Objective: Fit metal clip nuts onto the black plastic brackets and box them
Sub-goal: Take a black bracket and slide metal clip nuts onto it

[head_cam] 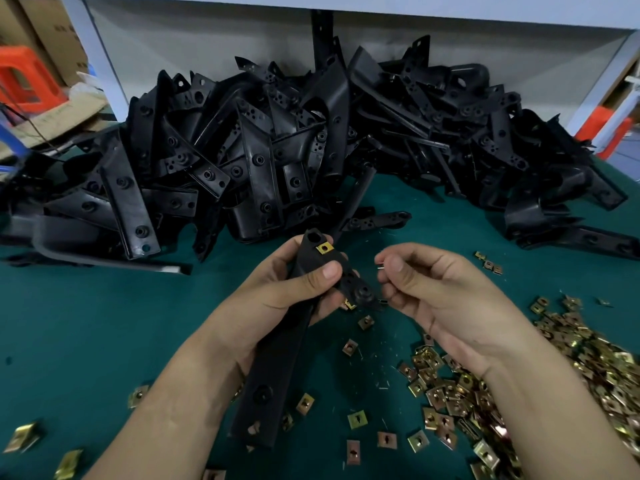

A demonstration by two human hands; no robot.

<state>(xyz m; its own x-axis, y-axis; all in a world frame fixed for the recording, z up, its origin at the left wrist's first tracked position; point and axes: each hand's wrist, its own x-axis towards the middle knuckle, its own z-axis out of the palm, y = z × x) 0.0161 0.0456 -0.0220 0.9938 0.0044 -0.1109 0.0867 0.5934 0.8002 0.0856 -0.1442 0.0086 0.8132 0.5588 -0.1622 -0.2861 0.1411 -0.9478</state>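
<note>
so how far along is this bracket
Done: one clip nut sits on the bracket the left hand grips. In hand: right hand pinches a small metal piece. Left: the big bracket pile, loose nuts; boxing not in view.

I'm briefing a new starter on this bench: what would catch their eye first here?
A big heap of black plastic brackets fills the back of the green table. At centre the left hand grips one bracket with a brass-coloured clip nut fitted near its top end, the right hand close beside it. Loose clip nuts lie scattered at lower right.
</note>
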